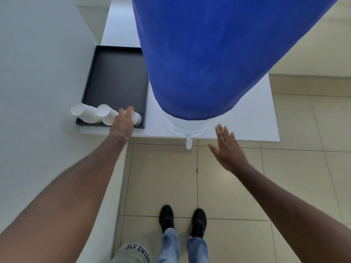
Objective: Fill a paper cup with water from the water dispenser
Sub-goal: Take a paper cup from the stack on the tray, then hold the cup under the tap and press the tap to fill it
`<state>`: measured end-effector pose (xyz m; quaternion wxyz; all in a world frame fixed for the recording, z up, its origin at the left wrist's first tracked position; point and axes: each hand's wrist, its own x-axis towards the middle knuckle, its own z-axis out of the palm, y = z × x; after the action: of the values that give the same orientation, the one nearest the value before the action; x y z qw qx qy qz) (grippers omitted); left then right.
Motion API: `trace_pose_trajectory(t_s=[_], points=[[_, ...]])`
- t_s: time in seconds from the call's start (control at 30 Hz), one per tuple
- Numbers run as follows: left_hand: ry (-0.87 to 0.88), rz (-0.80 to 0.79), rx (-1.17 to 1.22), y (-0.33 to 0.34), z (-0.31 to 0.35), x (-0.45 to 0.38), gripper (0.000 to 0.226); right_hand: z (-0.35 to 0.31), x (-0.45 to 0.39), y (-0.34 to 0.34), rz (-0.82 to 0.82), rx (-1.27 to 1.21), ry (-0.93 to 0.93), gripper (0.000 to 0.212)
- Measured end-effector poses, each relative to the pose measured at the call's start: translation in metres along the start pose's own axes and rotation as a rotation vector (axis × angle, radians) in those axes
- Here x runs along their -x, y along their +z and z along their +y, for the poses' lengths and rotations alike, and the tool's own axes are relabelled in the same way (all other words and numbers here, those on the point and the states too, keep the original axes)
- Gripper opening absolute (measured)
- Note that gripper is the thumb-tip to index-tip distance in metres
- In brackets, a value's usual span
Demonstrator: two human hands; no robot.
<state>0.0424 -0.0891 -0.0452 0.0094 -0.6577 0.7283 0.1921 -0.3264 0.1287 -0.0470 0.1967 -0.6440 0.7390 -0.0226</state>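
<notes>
A water dispenser with a tall blue cover (199,59) stands on a white counter (252,118), its small white tap (188,142) jutting over the counter's front edge. White paper cups lie along the near edge of a black tray (117,73): one stack (85,112) at the left, a second stack (108,114) beside it, and a single cup (137,118) at the right. My left hand (123,122) reaches over that single cup, fingers curled around it. My right hand (228,147) hovers flat and spread just right of the tap, holding nothing.
A grey wall (38,73) runs along the left of the tray. Beige floor tiles (247,186) spread below the counter's edge, with my two black shoes (182,221) standing on them.
</notes>
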Motion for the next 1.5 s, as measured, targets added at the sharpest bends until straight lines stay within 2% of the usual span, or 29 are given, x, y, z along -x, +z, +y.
trace_pose_trajectory(t_s=[0.17,0.23,0.3,0.43,0.53,0.63,0.73,0.93,1.0,1.2,1.33,1.5], points=[[0.038,0.161,0.174,-0.001,0.001,0.024,0.052,0.003,0.005,0.003,0.024,-0.054,-0.004,0.077],[0.024,0.241,0.341,-0.006,0.007,0.049,0.049,0.002,0.010,0.006,0.029,-0.095,-0.005,0.079],[-0.012,0.257,0.558,-0.008,0.013,0.078,0.045,-0.002,0.017,0.009,0.022,-0.165,-0.003,0.083],[-0.106,0.200,0.920,0.003,0.023,0.132,0.035,-0.012,0.030,0.015,0.034,-0.309,-0.007,0.086],[-0.238,0.089,1.201,0.025,0.037,0.158,0.025,-0.020,0.042,0.025,0.050,-0.410,0.017,0.084],[-0.417,-0.036,1.511,0.052,0.052,0.175,0.020,-0.028,0.051,0.036,-0.029,-0.561,0.014,0.090],[-0.596,-0.157,1.695,0.076,0.067,0.187,0.024,-0.037,0.057,0.047,-0.101,-0.671,-0.030,0.101],[-0.742,-0.367,1.772,0.121,0.092,0.207,0.035,-0.059,0.065,0.070,-0.132,-0.838,-0.013,0.111],[-0.719,-0.446,1.767,0.132,0.100,0.212,0.040,-0.062,0.064,0.077,-0.129,-0.860,-0.009,0.110],[-0.650,-0.555,1.852,0.168,0.119,0.213,0.041,-0.062,0.052,0.112,-0.047,-0.884,0.041,0.080],[-0.633,-0.511,1.876,0.190,0.117,0.203,0.039,-0.059,0.046,0.128,0.002,-0.896,0.059,0.073],[-0.643,-0.159,1.578,0.219,0.106,0.180,0.028,-0.049,0.024,0.156,0.099,-0.800,0.023,0.076]])
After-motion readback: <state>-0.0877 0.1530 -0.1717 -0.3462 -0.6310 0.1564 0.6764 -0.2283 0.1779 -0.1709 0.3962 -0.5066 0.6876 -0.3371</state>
